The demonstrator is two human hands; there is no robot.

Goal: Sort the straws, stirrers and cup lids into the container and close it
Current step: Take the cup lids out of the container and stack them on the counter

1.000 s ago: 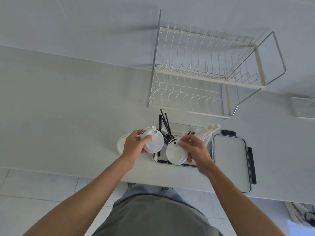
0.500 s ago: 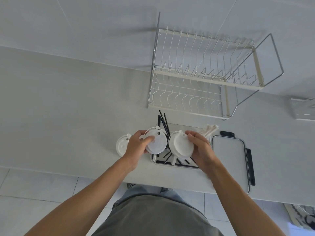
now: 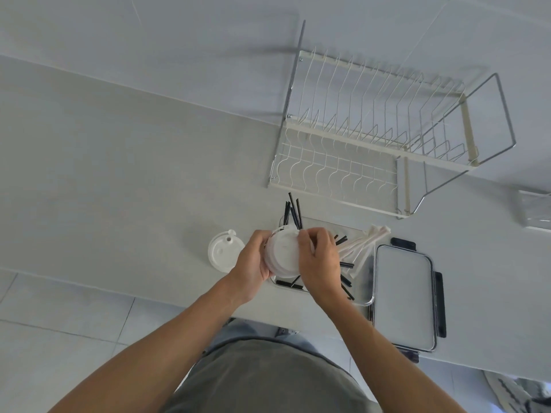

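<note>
My left hand [image 3: 253,259] and my right hand [image 3: 320,260] together grip a small stack of white cup lids [image 3: 283,254] just above the left end of a clear rectangular container [image 3: 362,301]. Black straws [image 3: 293,208] poke out of the container's far left corner, and more lie inside. White stirrers [image 3: 365,242] lean over its right rim. One more white cup lid [image 3: 222,253] lies flat on the counter to the left of my left hand. The container's lid [image 3: 404,296], with black clips, lies on the counter directly to the right.
A white wire dish rack [image 3: 372,144] stands behind the container against the wall. A clear box [image 3: 536,210] sits at the far right edge. The counter's front edge runs just below my hands, with tiled floor beneath.
My hands came together: the lid in my right hand has been brought against the one in my left, so both lids now form one stack held by both hands.
</note>
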